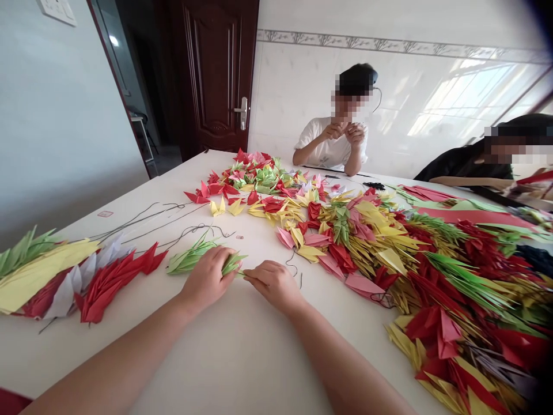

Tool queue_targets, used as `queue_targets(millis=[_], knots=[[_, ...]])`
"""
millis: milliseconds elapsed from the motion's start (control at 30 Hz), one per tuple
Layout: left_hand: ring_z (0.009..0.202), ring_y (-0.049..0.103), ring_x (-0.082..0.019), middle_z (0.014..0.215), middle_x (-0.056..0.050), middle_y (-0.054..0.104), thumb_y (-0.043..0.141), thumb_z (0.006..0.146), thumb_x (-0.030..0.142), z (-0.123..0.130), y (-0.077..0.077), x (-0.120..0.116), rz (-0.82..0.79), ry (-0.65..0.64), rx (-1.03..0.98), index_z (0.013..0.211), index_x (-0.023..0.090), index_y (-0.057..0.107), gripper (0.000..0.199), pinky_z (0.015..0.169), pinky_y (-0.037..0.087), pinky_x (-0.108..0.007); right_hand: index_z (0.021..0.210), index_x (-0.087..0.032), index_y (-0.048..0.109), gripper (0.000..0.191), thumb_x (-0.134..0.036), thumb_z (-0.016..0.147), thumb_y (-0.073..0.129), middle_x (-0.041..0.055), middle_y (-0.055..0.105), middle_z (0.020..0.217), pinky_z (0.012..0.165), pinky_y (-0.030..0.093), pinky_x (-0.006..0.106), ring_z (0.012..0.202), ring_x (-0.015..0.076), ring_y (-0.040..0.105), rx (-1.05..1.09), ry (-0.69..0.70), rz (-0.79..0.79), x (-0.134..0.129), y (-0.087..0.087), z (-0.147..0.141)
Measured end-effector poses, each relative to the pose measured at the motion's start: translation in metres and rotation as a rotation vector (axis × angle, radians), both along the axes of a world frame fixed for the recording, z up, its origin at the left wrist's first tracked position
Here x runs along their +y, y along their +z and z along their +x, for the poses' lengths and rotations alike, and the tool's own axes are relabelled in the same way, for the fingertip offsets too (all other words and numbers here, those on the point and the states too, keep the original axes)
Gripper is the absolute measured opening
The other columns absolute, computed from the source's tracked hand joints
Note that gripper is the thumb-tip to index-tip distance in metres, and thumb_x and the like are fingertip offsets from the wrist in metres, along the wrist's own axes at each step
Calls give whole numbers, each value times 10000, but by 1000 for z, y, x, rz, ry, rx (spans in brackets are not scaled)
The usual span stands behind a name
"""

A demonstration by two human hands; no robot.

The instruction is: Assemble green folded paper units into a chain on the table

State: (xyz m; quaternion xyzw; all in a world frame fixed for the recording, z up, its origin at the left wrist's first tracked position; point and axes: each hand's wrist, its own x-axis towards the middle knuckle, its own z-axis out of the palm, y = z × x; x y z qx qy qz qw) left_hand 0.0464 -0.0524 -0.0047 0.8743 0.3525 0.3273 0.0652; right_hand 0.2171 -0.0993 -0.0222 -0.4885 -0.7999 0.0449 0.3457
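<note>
Toward the near edge of the pale surface (242,351), about midway across, green paper bundle (186,258) of folded pieces; left hand (211,275) curled over it, fingers wrapped round its right part; right hand (274,283) just beside, thumb and fingers drawn to a pinch at the bundle's right tip; cannot tell what, if anything, sits between those fingertips.

Along the left edge, folded-paper strings lying side by side: green string (26,251), yellow string (47,274), red string (114,283), this last nearest the bundle; black cords (190,229) trail across the surface past the bundle's far side; a small printed label (105,214) by the left edge.

Toward the right edge, a large mixed heap (389,245) of red, yellow, pink and green pieces, crowding the space beyond and right of the right hand; loose dark thread (295,262) between; green and red pile (263,170) near the far edge's left end; co-worker in white (330,138) seated at the far edge, hands raised; second person, dark sleeve (453,164), at the far right corner, near flat red strips (470,216).
</note>
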Motion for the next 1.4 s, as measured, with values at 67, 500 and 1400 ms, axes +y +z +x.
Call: queue_targets(millis=[67,500,1400], knots=[[876,516,-199,882,-45,557,411,838,310,-2,2,3,44,8,26,903,201,460,136,792,418,-340,864,-213,648,254,-320,837,419,43,652,718,647,418,252,664,132,557,23,-36,-27,0,0,8],[794,526,-216,854,-58,579,447,810,327,-11,4,17,139,143,122,914,181,489,184,736,411,-362,731,-191,566,128,-225,713,444,63,584,800,769,404,366,864,219,493,107,-641,-80,5,-1,45],[686,557,-171,826,-3,620,490,703,574,-59,14,53,-420,-113,338,962,254,623,433,553,432,-237,824,-184,543,113,-199,735,475,25,585,798,606,458,219,640,92,538,453,-105,-179,21,-4,-9]])
